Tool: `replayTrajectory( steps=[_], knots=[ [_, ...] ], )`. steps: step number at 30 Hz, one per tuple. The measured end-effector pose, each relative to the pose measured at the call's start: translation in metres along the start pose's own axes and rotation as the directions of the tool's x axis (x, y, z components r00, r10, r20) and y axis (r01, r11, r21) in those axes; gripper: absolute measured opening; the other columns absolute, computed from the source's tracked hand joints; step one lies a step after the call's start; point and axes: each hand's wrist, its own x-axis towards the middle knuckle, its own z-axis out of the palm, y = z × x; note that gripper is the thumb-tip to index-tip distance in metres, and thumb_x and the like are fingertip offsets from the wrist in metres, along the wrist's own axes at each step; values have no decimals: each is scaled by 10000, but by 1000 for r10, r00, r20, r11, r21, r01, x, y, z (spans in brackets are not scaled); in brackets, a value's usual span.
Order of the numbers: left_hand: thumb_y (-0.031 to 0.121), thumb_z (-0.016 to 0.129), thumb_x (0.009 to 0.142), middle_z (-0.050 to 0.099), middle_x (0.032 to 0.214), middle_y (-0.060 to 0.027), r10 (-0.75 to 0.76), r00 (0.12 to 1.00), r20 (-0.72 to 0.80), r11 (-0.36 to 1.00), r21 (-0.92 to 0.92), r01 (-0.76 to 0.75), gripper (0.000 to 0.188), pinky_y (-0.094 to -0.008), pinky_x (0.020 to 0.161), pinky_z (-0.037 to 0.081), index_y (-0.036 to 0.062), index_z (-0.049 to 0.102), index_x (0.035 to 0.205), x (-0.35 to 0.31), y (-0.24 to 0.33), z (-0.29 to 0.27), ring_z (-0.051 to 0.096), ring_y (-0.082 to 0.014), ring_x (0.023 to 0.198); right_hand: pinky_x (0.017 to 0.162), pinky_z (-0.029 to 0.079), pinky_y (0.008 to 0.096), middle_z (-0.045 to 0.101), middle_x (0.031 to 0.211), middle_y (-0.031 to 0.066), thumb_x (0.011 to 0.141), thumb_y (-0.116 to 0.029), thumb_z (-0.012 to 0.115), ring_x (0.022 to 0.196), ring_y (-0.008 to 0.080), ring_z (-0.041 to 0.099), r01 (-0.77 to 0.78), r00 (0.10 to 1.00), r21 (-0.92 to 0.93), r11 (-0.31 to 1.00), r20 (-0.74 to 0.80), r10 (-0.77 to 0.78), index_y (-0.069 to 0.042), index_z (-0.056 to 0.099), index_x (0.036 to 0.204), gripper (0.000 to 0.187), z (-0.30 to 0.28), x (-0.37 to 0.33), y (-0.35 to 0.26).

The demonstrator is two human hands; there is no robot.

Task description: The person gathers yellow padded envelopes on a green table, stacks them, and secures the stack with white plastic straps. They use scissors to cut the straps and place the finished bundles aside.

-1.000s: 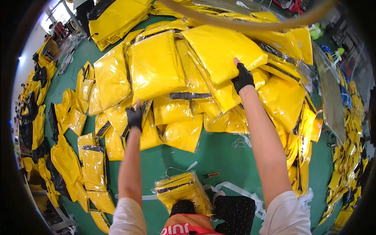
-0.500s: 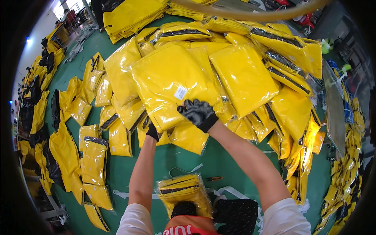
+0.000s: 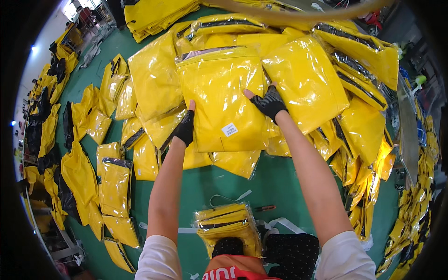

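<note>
Between my hands is a flat yellow folded package (image 3: 221, 100) in clear plastic, with a white label near its lower edge and a dark strip along its far edge. My left hand (image 3: 185, 127), in a black fingerless glove, grips its left side with the thumb up along the edge. On the right side, my right hand (image 3: 270, 101) holds it with the thumb on top and the fingers closed over the edge. What lies under the package is partly hidden. Similar bagged yellow packages (image 3: 305, 81) are heaped behind and to both sides of it.
Nearest me, a small stack of bagged yellow packages (image 3: 228, 219) sits on the green floor (image 3: 196, 186), beside white straps (image 3: 287, 224), a small tool (image 3: 266, 208) and a black dotted cloth (image 3: 291, 254). Yellow pieces (image 3: 77, 177) lie at left. A grey board (image 3: 407, 135) stands at right.
The package has turned squarer to me and shifted right. My left hand has come out from under its lower left corner to its side; my right hand has moved from its face to the right edge.
</note>
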Motion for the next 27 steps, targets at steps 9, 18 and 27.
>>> replayTrajectory(
  steps=[9,18,27],
  knots=[
    [532,472,836,559,1141,-93,75,997,-23,997,8,-75,625,-301,852,464,23,464,1199,-86,-29,33,565,-186,990,788,473,287,581,1064,128,691,-473,691,936,207,576,-8,941,639,769,266,-211,31,458,1170,733,5,-52,35],
    [483,400,884,475,1220,-157,67,906,-417,954,293,65,612,-409,909,422,-19,385,1234,-419,-183,5,494,-275,1078,835,440,362,548,1048,167,619,-372,774,961,254,538,-367,850,574,732,526,13,28,436,1125,728,6,-324,68],
    [277,497,873,506,1177,-158,-266,803,-533,838,283,466,440,-368,860,436,12,420,1216,-547,-293,-50,510,-255,1018,896,403,370,514,1116,201,620,-441,751,1053,304,508,-582,703,389,714,681,202,17,340,1226,863,23,-451,149]
  ],
)
